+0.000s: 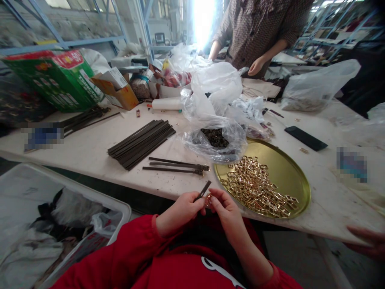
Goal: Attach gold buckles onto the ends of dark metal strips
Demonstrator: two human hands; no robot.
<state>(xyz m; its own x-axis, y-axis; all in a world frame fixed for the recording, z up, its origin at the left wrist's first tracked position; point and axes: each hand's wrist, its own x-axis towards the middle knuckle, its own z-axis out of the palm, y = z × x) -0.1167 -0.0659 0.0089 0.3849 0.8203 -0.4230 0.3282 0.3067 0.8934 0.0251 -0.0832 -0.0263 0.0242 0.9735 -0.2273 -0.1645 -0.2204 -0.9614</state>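
Holding a thin dark strap pinched between thumb and fingers, the left hand sits just in front of the counter edge, closed on the strap's lower end while the strap's free end slants up and to the right. The right hand meets it fingertip to fingertip, its fingers curled shut around a small gold buckle that touches the strap where the two hands come together (how the buckle sits on the strap is too small to tell). Both sleeves are red. Just beyond the hands, on the counter, lie three straps with buckles fitted, side by side. To their left rests a fanned bundle of bare dark straps, and farther left another bundle near a green carton. A round gold tray stands to the right of the hands, with a heap of loose gold buckles piled in its near half. Touching the tray's far rim is a clear plastic bag holding small dark parts. A black phone lies beyond the tray. Across the counter stands another person in a checked shirt, one hand resting at the counter. A white bin sits below the counter at left, and someone else's fingers touch the counter's near edge at far right.
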